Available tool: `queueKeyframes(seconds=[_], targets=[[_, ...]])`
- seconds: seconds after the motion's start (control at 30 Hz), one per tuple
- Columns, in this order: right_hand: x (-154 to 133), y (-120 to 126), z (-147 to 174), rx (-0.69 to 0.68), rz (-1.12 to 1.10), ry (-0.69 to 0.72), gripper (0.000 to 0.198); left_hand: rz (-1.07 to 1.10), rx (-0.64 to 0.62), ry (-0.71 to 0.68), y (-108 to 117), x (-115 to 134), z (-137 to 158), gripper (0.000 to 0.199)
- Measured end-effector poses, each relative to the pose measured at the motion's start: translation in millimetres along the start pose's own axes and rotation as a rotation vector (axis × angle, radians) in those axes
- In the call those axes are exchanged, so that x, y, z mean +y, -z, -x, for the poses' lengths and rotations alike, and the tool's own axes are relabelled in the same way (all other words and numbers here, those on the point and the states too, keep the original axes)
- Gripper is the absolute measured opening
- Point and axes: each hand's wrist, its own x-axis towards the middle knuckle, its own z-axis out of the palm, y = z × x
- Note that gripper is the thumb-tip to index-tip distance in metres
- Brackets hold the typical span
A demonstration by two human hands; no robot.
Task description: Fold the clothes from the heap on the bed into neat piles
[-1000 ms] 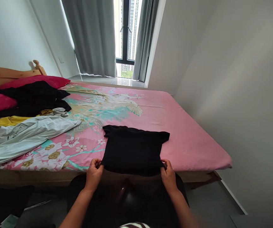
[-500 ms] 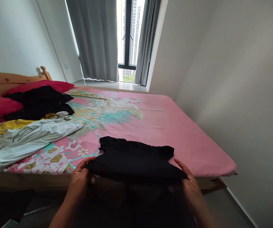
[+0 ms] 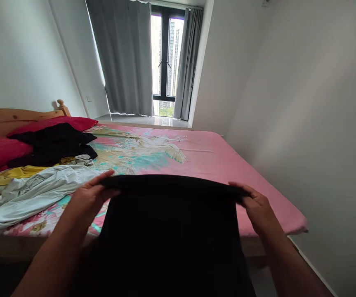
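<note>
A black garment (image 3: pixel 171 222) is stretched between my two hands in front of the bed, its top edge held taut and the rest hanging down out of the picture. My left hand (image 3: pixel 93 194) grips its upper left corner, thumb above the cloth and fingers closed under it. At the upper right corner, my right hand (image 3: pixel 253 202) pinches the cloth in the same way. What kind of garment it is I cannot make out. Beyond it lies the bed's pink patterned sheet (image 3: pixel 202 161).
On the left of the bed lie a black piece of clothing (image 3: pixel 54 142), a pale grey garment (image 3: pixel 41 189), a yellow cloth (image 3: pixel 20 173) and red pillows (image 3: pixel 1 152). A wooden headboard (image 3: pixel 17 115) stands behind. Grey curtains (image 3: pixel 122 57) flank the window; a white wall (image 3: pixel 304 103) borders the right.
Both hands have risen, lifting the black garment. Its flared, notched end no longer lies toward the bed; a straight edge is now up and the cloth hangs below. The view has tilted slightly up.
</note>
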Motion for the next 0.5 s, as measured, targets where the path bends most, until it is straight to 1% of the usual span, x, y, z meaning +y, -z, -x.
queueKeyframes(seconds=[0.03,0.1,0.17,0.23,0.27,0.3,0.37,0.43,0.5], targets=[[-7,-8,-7,0.029,-0.018,0.012,0.034,0.013,0.035,-0.037,-7,10,-2,0.05],[-24,-18,-16,0.108,-0.08,0.091,0.038,0.014,0.101,-0.178,-20,31,-3,0.049],[-36,-22,-19,0.176,-0.126,0.193,0.043,0.006,0.086,-0.3,-29,44,-3,0.047],[-33,-26,-22,0.195,-0.094,0.223,0.048,0.022,0.047,-0.319,-35,42,-9,0.045],[-24,-29,-24,0.18,-0.049,0.211,0.051,0.025,0.024,-0.287,-36,36,-14,0.043],[-10,-32,-25,0.152,0.011,0.189,0.053,0.014,-0.001,-0.233,-34,25,-21,0.042],[29,-39,-24,0.07,0.125,0.139,0.054,-0.037,-0.051,-0.092,-27,-9,-35,0.042],[79,-47,-14,-0.039,0.215,0.075,0.053,-0.119,-0.09,0.053,-13,-55,-45,0.043],[130,-53,6,-0.168,0.281,-0.028,0.049,-0.207,-0.084,0.187,3,-105,-45,0.042]])
